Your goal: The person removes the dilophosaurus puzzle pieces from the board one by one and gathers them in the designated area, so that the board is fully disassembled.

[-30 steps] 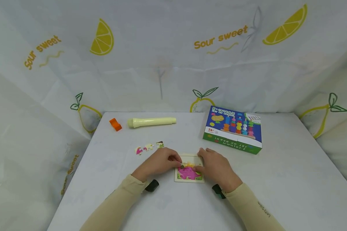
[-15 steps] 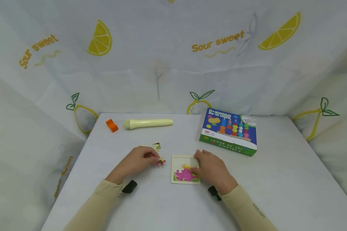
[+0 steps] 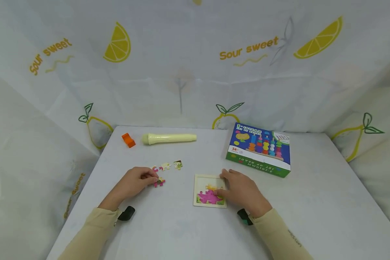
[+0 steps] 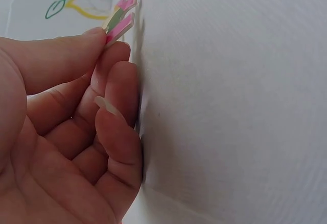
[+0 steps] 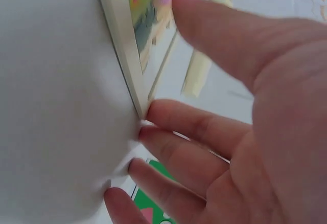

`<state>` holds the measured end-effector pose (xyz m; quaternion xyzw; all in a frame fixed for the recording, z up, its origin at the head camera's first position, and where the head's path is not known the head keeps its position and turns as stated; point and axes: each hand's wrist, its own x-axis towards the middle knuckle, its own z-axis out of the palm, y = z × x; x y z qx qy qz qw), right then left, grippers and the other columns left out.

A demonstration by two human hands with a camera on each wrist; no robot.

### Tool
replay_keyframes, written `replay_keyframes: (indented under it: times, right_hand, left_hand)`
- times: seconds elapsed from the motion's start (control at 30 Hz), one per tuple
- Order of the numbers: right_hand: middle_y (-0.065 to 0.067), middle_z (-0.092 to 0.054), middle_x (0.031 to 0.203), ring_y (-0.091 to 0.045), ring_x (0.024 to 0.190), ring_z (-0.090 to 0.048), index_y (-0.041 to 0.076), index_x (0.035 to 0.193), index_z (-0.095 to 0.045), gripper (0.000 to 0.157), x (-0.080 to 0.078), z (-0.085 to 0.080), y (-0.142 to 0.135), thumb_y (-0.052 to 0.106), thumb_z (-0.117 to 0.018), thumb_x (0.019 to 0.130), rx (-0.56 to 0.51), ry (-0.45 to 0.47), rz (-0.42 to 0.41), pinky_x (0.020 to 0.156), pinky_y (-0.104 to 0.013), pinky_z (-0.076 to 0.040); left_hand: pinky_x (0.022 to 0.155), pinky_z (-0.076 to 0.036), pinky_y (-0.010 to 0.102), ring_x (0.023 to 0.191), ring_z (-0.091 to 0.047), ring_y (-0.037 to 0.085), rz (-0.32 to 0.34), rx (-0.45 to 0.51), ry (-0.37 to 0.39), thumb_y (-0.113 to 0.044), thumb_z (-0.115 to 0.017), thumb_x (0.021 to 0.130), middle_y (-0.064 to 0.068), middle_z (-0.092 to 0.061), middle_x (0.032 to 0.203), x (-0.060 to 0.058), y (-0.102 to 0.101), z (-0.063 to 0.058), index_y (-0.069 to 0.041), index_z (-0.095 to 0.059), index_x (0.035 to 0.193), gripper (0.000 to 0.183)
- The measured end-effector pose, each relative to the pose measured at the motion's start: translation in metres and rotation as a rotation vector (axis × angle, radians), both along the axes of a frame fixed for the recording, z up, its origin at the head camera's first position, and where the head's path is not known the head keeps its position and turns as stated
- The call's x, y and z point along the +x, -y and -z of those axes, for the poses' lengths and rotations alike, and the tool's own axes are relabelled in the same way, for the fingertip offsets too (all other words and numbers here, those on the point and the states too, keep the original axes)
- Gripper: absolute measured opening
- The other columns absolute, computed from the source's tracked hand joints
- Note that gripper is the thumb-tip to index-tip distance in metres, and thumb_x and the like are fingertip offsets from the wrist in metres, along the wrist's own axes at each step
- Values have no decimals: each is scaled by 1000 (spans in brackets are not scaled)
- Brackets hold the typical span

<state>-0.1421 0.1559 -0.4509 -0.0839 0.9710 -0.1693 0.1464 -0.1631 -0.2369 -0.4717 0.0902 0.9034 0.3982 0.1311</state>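
Note:
My left hand [image 3: 132, 183] pinches a pink, green and yellow jigsaw piece [image 3: 160, 182] between thumb and forefinger, low over the table; the left wrist view shows this piece [image 4: 120, 22] edge-on at the fingertips. My right hand [image 3: 243, 188] holds the square, pale puzzle tray [image 3: 195, 191] at its right side. Its thumb [image 5: 196, 17] lies over the fitted pieces, while the forefinger touches the tray's corner. Inside the tray, joined pieces form part of a pink dinosaur [image 3: 208, 197] along the bottom. Several loose pieces [image 3: 178, 165] lie in a row beyond my left hand.
At the back right lies a blue and green bead-set box [image 3: 259, 150]. A pale yellow microphone-shaped stick [image 3: 170, 138] lies at the back left, beside a small orange block [image 3: 128, 140]. A white printed curtain [image 3: 169, 97] stands behind the table.
My left hand has moved left from the tray, carrying the jigsaw piece, and now is just in front of the loose pieces. The right hand stays on the tray.

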Motion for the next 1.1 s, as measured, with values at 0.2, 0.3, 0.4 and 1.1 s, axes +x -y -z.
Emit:
replay_keyframes:
  times: [0.2, 0.3, 0.4, 1.1]
  right_hand:
    - [-13, -51, 167, -41, 157, -44, 19, 151, -65, 84, -2, -2, -11, 55, -92, 81, -72, 44, -3, 122, -66, -40]
    - [-12, -51, 167, -41, 157, -43, 19, 151, -64, 86, -2, -2, -13, 52, -95, 78, -85, 47, -14, 122, -67, -40]
    - [-13, -50, 167, -41, 157, -44, 19, 152, -64, 86, -1, -2, -14, 48, -96, 78, -82, 44, -17, 122, -67, -40]
    - [-13, -51, 166, -39, 156, -46, 18, 151, -64, 85, 2, -4, -8, 42, -98, 78, -89, 52, 18, 121, -63, -43]
  left_hand:
    - [82, -52, 28, 90, -63, 14, -12, -15, -14, -30, -78, 101, -7, -75, 95, -2, 0, 1, -24, -80, 104, 7]
    - [83, -52, 29, 90, -64, 13, -16, -27, -19, -28, -78, 101, -7, -75, 95, -4, 1, 0, -25, -80, 103, 4]
    - [83, -52, 28, 90, -64, 13, -15, -31, -16, -30, -78, 101, -7, -75, 96, -5, 1, -1, -25, -80, 103, 6]
    - [82, -53, 28, 86, -61, 9, 256, -58, -76, -27, -82, 96, -10, -69, 91, -16, -140, -23, -19, -79, 104, 12]
